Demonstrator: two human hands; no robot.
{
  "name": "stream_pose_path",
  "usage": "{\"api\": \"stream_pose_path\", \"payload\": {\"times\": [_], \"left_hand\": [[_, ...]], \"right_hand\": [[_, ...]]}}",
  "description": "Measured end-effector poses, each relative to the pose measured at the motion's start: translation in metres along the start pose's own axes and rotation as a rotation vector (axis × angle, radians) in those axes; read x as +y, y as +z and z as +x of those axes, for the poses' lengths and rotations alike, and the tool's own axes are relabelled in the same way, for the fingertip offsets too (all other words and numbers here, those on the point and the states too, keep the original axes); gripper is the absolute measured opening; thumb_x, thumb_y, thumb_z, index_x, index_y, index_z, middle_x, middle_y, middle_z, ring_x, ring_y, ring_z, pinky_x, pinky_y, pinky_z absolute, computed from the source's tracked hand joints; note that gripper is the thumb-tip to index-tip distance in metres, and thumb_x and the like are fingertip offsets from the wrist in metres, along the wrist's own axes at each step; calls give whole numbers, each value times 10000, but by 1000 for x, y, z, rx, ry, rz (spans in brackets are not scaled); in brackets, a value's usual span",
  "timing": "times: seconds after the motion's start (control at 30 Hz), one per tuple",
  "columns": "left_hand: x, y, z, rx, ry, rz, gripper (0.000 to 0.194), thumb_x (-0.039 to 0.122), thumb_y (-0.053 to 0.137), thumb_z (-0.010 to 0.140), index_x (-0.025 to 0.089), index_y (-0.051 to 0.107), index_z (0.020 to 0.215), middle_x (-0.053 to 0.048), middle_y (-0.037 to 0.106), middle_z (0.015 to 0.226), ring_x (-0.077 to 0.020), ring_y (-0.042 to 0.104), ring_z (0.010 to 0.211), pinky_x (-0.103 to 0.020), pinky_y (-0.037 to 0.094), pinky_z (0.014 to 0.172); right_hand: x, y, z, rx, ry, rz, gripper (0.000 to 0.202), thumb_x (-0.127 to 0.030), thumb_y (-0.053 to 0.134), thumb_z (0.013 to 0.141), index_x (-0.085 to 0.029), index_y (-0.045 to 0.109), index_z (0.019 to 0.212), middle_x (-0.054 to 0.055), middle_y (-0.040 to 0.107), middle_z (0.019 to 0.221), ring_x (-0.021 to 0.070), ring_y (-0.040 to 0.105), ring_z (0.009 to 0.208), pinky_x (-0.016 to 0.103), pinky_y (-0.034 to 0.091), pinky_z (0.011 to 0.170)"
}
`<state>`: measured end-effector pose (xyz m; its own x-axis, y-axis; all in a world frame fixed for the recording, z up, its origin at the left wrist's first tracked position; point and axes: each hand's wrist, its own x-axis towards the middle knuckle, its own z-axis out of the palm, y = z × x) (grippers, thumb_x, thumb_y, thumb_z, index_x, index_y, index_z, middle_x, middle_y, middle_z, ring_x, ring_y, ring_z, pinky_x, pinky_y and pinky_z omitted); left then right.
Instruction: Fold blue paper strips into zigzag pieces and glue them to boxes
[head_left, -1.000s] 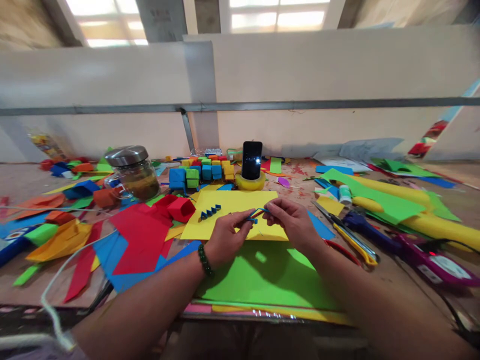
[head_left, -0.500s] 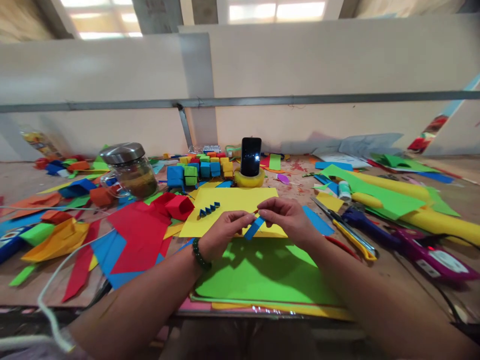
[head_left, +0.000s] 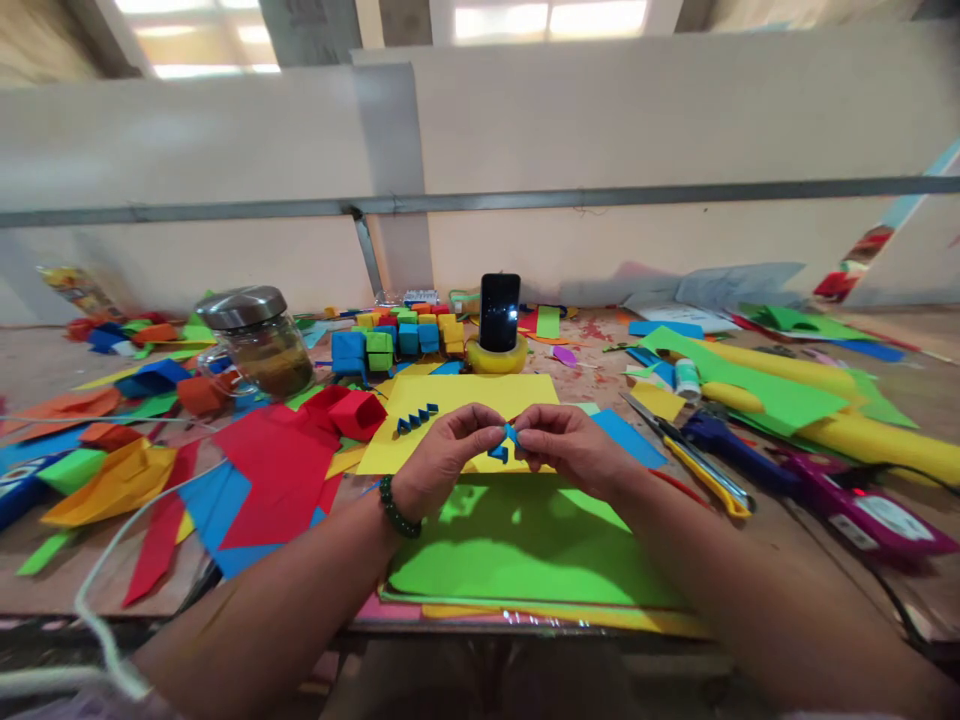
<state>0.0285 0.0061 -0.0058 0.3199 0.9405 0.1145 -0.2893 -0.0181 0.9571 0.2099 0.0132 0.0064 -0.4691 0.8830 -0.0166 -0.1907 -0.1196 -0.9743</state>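
Observation:
Between my two hands is a small blue paper strip (head_left: pixel 498 454), bent into a folded shape. My left hand (head_left: pixel 457 445), with a dark beaded bracelet at the wrist, pinches its left side with thumb and fingers. The right side is pinched by my right hand (head_left: pixel 566 445); the fingertips partly hide the strip. Below the hands lies a yellow paper sheet (head_left: pixel 390 450), overlapping a green sheet (head_left: pixel 525 560) on a stack. A row of small blue folded paper triangles (head_left: pixel 417 419) sits on the yellow sheet, left of my left hand.
A phone (head_left: pixel 500 312) stands in a yellow tape roll (head_left: pixel 497 355) behind the hands. Coloured paper cubes (head_left: pixel 349 353) and a lidded glass jar (head_left: pixel 259 345) are to the left. Scissors (head_left: pixel 649 415), a yellow cutter (head_left: pixel 709 475) and a purple glue gun (head_left: pixel 862 505) lie right. A white cable (head_left: pixel 105 590) crosses the left.
The blue strip has gone from a mostly flat piece to a folded shape. My hands have drawn closer together around it, the right one shifting slightly left.

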Motion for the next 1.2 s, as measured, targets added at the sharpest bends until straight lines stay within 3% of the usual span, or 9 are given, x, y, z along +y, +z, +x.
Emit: {"api": "stream_pose_path", "payload": {"times": [0.17,0.27,0.37,0.6,0.73,0.9,1.0,1.1,1.2], "left_hand": [[-2,-3,1,228,262,422,216,313,666,788,191,723,956,-65,651,1000,-178,573,965,-292,446,830],[-3,-2,-1,223,394,613,185,270,635,815,189,740,945,-82,686,1005,-198,582,1020,-327,428,920],[-3,1,-5,153,412,660,213,248,629,818,182,726,996,-81,717,956,-192,628,913,-328,466,854],[-4,3,-3,176,318,551,158,255,667,777,154,757,859,-77,709,830,-167,634,796,-270,488,731],[-3,3,-2,209,251,430,161,250,671,762,144,754,851,-55,708,756,-143,631,713,-247,492,670],[-2,4,-2,211,67,175,203,258,721,700,120,722,850,-43,723,725,-133,660,674,-239,517,669],[0,5,-1,196,-23,149,174,231,726,684,110,689,803,-38,708,673,-133,670,649,-211,499,608],[1,6,-1,159,-163,166,154,197,733,664,110,642,753,-36,696,648,-140,678,624,-192,475,555],[1,5,-3,-1,-347,218,199,241,747,665,105,630,749,-43,692,630,-132,662,567,-202,479,542]], "right_hand": [[3,2,3,124,-32,1,238,-336,788,649,-159,646,720,-20,652,627,41,520,486,169,396,482],[3,6,3,153,-51,-72,259,-363,776,657,-154,634,715,-10,660,645,52,530,491,188,418,493],[3,10,2,159,-87,-182,277,-399,745,684,-153,622,722,-6,656,653,64,539,501,209,445,512],[14,12,1,241,-259,-550,264,-423,666,755,-168,602,768,-9,593,651,108,536,570,249,463,528],[13,11,1,335,-366,-788,297,-372,673,748,-178,618,967,36,636,822,150,571,732,281,465,633],[6,9,4,156,-163,-584,259,-387,616,771,-165,640,901,69,684,883,186,628,833,327,488,750],[5,6,5,182,-113,-478,249,-366,661,715,-163,610,851,48,685,819,177,640,769,308,492,707],[2,2,4,162,-109,-582,205,-315,627,730,-162,598,862,29,673,756,153,618,678,270,465,608],[-2,0,0,35,-139,-847,179,-243,567,770,-161,622,919,16,669,714,140,601,648,258,443,598]]}}
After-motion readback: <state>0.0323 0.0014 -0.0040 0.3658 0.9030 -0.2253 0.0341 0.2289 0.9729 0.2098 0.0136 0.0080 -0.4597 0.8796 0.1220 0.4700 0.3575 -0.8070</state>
